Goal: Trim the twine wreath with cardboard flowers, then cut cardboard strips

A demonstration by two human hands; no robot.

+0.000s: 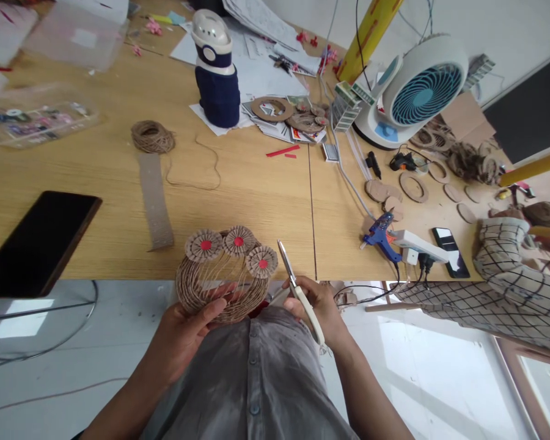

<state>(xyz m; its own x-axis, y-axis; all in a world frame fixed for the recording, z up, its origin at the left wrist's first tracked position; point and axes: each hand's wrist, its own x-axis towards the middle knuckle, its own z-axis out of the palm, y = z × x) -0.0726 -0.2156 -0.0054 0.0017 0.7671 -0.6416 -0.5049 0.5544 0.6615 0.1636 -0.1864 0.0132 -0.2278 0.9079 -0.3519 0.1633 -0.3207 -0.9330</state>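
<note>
My left hand [187,336] grips the lower left rim of a twine-wrapped wreath [192,293], its thumb on top and fingers behind the ring. Three pleated paper rosettes [239,241] with red centres sit along the wreath's upper edge, and thin strands cross its opening. In my right hand [321,308] is a pair of scissors [302,296] with cream handles, the blades pointing up and left, close to the rightmost rosette but apart from it. The wreath is held at the table's front edge, over my lap.
On the table [266,201] lie a ball of twine [153,136], a brown paper strip [156,198] and a dark tablet [41,241]. A navy bottle [217,91] stands behind. To the right are a blue glue gun [379,237], a power strip [419,244], a fan [421,91] and a person's checked sleeve [508,250].
</note>
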